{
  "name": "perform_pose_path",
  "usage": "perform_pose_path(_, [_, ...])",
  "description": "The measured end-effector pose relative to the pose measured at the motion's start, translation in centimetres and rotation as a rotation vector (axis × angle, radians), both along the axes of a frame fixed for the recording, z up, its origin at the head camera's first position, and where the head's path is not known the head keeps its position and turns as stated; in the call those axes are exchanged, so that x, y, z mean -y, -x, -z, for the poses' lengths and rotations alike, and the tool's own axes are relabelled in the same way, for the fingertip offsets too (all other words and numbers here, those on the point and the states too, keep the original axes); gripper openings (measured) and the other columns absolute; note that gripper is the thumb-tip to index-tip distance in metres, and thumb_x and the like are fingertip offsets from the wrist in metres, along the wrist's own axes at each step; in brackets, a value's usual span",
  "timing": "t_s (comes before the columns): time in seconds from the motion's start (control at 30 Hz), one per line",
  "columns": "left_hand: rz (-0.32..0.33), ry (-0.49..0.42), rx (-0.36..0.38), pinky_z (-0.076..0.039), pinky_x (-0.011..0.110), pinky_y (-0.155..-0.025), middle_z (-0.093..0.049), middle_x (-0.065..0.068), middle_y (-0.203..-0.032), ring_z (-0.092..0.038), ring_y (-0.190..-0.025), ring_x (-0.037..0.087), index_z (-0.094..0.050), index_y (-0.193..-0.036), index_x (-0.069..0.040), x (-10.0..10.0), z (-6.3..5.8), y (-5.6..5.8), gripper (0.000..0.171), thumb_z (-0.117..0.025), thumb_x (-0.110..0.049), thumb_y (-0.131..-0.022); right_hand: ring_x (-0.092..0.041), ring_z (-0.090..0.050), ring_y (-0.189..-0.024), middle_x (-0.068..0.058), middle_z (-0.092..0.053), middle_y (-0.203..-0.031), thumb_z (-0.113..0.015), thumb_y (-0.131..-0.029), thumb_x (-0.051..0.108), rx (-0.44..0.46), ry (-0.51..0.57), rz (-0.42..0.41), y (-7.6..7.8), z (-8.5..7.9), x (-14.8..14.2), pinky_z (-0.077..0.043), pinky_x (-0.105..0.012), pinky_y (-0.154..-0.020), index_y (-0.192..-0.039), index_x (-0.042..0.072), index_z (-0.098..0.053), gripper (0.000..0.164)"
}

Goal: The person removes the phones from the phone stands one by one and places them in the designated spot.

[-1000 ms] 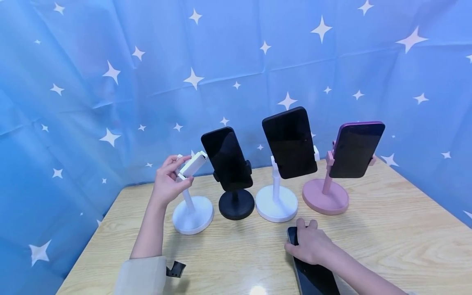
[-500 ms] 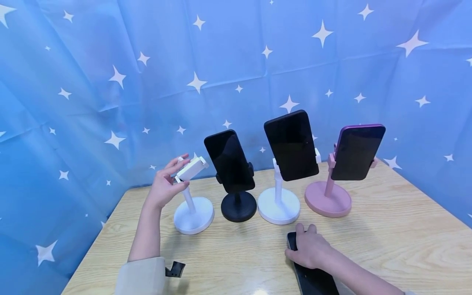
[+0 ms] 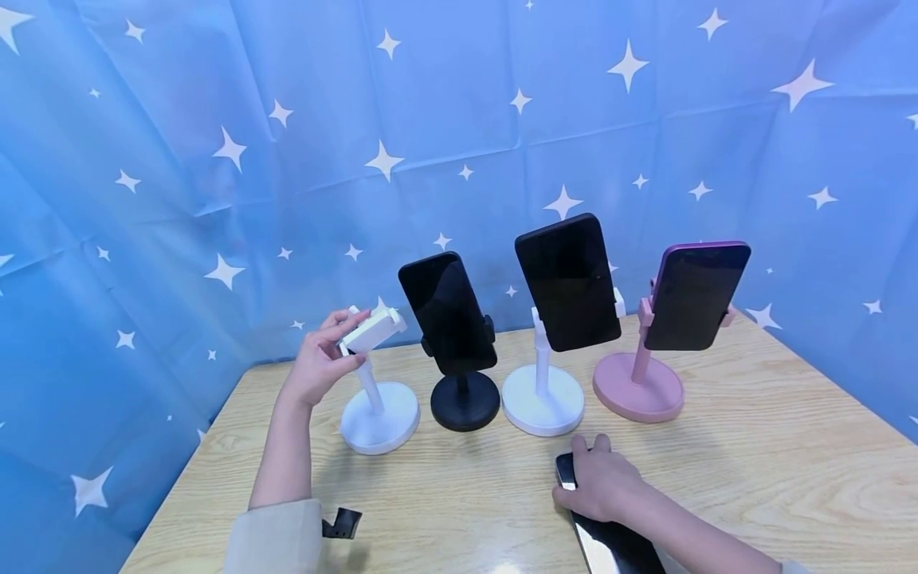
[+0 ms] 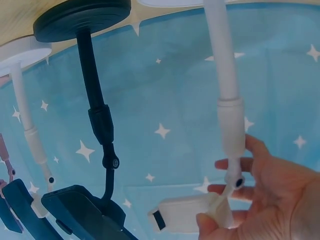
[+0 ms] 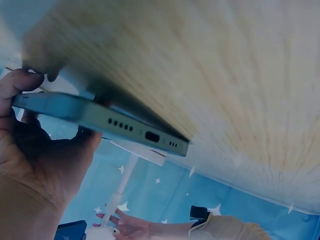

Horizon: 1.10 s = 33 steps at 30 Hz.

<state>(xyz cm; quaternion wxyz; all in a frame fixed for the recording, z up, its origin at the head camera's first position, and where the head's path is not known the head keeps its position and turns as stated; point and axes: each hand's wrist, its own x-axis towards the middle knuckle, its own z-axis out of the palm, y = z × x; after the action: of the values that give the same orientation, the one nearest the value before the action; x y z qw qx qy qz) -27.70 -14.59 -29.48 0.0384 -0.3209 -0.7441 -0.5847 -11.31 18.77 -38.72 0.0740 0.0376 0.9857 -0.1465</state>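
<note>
Head view: pinching a white clamp (image 3: 370, 331) with left hand (image 3: 319, 368), left of the black stand (image 3: 464, 402), and gripping a phone (image 3: 622, 547) with right hand (image 3: 606, 484), to its front right.

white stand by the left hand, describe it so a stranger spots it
Find the wooden table in front of the blue starry curtain. The white stand is the leftmost stand on it, its clamp gripped by the left hand. The other white stand holds a phone; this one holds none.

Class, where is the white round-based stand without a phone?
In the head view, the empty white stand is leftmost in the row, held by the left hand, beside the black round-based stand.
</note>
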Motion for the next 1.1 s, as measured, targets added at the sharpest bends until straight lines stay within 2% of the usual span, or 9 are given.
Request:
perform_pose_path(0.1, [0.03,-0.013,0.009,-0.047,0.019,-0.08,-0.037,0.012,-0.132,-0.049,-0.103,0.013,-0.043,-0.13,0.007,0.0,0.0,0.0,0.056,-0.056,0.013,-0.076,-0.03,-0.052,-0.063,-0.038,-0.042,-0.106,-0.068,-0.071,0.038,-0.006,-0.004,0.004,0.0,0.0,0.1,-0.044,-0.036,-0.048,-0.126,-0.016,-0.039,0.082])
perform_pose_path(0.2, [0.031,-0.012,0.01,-0.047,0.018,-0.08,-0.034,0.016,-0.136,-0.049,-0.104,0.012,-0.043,-0.131,0.007,0.0,0.1,0.0,0.056,-0.056,0.012,-0.076,-0.03,-0.051,-0.064,-0.037,-0.043,-0.104,-0.068,-0.071,0.038,-0.011,-0.013,0.01,0.1,0.0,0.0,-0.044,-0.038,-0.049,-0.126,-0.015,-0.039,0.082])
perform_pose_path(0.47, [0.018,0.007,0.019,-0.047,0.019,-0.079,-0.035,0.011,-0.136,-0.048,-0.105,0.014,-0.043,-0.132,0.005,0.0,0.2,-0.1,0.057,-0.055,0.012,-0.077,-0.039,-0.051,-0.073,-0.032,-0.048,-0.093,-0.067,-0.071,0.039,-0.018,-0.105,0.02,0.3,0.0,-0.4,-0.046,-0.044,-0.055,-0.122,-0.014,-0.045,0.077])
perform_pose_path(0.67, [0.013,0.017,0.017,-0.047,0.019,-0.079,-0.035,0.011,-0.137,-0.048,-0.105,0.014,-0.043,-0.133,0.003,0.0,0.2,-0.1,0.057,-0.055,0.01,-0.077,-0.043,-0.051,-0.08,-0.033,-0.049,-0.094,-0.067,-0.071,0.042,-0.005,-0.13,0.027,0.4,-0.2,-0.4,-0.047,-0.047,-0.058,-0.122,-0.015,-0.045,0.079])
perform_pose_path(0.83, [0.013,0.03,0.011,-0.047,0.019,-0.079,-0.035,0.011,-0.138,-0.049,-0.104,0.014,-0.043,-0.133,0.003,0.0,0.1,0.0,0.056,-0.055,0.009,-0.078,-0.041,-0.05,-0.079,-0.03,-0.048,-0.098,-0.067,-0.072,0.044,0.019,-0.136,0.039,0.3,-0.3,-0.5,-0.046,-0.049,-0.056,-0.12,-0.011,-0.048,0.076])
perform_pose_path(1.03, [0.061,-0.033,0.016,-0.047,0.02,-0.078,-0.037,0.01,-0.136,-0.046,-0.109,0.014,-0.045,-0.131,0.003,-0.1,0.2,0.0,0.056,-0.054,0.012,-0.076,-0.04,-0.049,-0.078,-0.031,-0.048,-0.103,-0.067,-0.072,0.045,-0.003,-0.137,-0.005,0.3,-0.1,-0.9,-0.046,-0.047,-0.056,-0.118,-0.012,-0.049,0.075])
perform_pose_path(1.1, [0.072,-0.061,0.014,-0.047,0.02,-0.077,-0.039,0.006,-0.134,-0.042,-0.114,0.013,-0.049,-0.13,-0.001,-0.1,0.3,-0.1,0.058,-0.053,0.013,-0.074,-0.04,-0.049,-0.077,-0.03,-0.048,-0.103,-0.067,-0.073,0.046,-0.013,-0.141,-0.02,0.4,-0.1,-0.9,-0.047,-0.046,-0.057,-0.117,-0.012,-0.05,0.075])
